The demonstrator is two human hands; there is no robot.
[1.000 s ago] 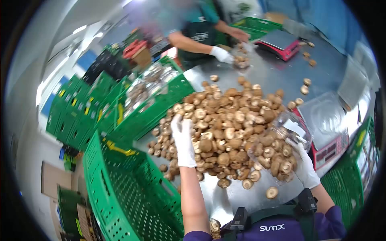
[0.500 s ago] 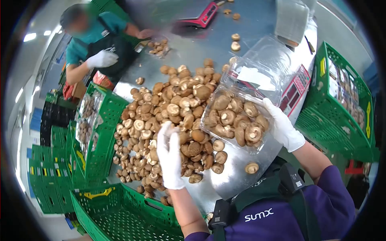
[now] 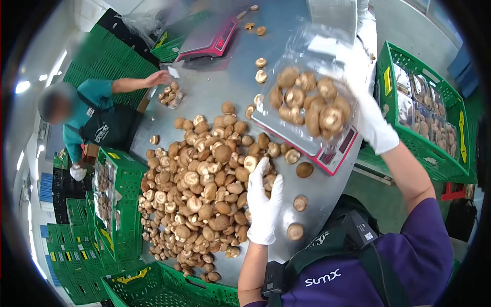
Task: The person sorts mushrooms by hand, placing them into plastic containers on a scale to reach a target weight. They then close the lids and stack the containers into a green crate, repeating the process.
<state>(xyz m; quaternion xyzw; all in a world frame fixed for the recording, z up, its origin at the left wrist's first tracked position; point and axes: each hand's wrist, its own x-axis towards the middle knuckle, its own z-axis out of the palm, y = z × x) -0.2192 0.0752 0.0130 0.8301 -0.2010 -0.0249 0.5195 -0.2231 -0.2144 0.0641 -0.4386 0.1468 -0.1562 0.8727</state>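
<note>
A clear plastic clamshell box (image 3: 266, 105), its lid raised, is filled with brown shiitake mushrooms (image 3: 313, 105). My gloved right hand (image 3: 372, 115) grips this box along its right side, and the box overlaps the red-and-white scale (image 3: 332, 156) in view. At the right edge of a large mushroom pile (image 3: 204, 189) is my left hand (image 3: 263, 204), also in a white glove. Its thumb and fingers are apart with nothing between them, the fingertips close to a pale mushroom (image 3: 250, 163).
Loose mushrooms (image 3: 295, 231) lie on the metal table (image 3: 279, 250). Green crates (image 3: 424, 148) of packed boxes stand at right and left, and another crate (image 3: 148, 286) sits below the pile. Across the table, a person (image 3: 92, 112) reaches to a box of mushrooms (image 3: 170, 96) near a second scale (image 3: 209, 43).
My right hand has carried the clamshell box up and away from the pile, over the scale. My left hand has shifted right, its fingers spread. The co-worker's arm now reaches out to a box.
</note>
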